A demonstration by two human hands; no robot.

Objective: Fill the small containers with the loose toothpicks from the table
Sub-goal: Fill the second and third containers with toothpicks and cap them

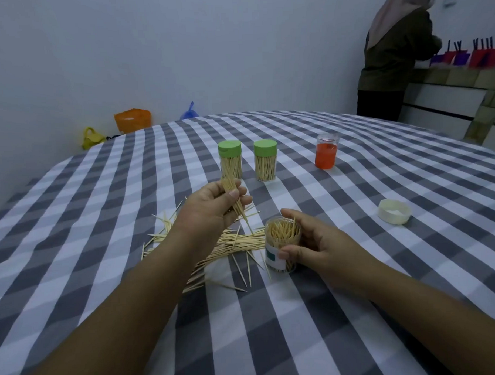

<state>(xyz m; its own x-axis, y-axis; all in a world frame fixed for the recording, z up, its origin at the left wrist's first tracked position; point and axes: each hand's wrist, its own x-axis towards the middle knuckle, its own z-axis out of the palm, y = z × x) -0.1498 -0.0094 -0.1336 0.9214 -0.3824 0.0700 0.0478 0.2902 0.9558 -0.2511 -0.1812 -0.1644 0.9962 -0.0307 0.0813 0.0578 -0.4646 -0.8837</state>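
Checked tablecloth [355, 267] bearing the work. Loose toothpicks [231, 245] lie scattered at centre, still numerous, so the task appears well short of done. At 12 o'clock of the heap stand two green-capped containers [230, 160], [265, 160], both packed full; an orange container [326, 152] stands at 1 o'clock and a white lid [394, 211] lies at 3 o'clock. The right hand [312, 238] grips the open container [283, 246], tilted toward the viewer just right of the heap and already well stocked. The left hand [213, 208] pinches a small bundle of toothpicks [235, 200], tips pointing to 5 o'clock at the mouth. For a clean insertion, the bundle is best kept aligned, steered into the remaining gap and released only once the tips are inside.
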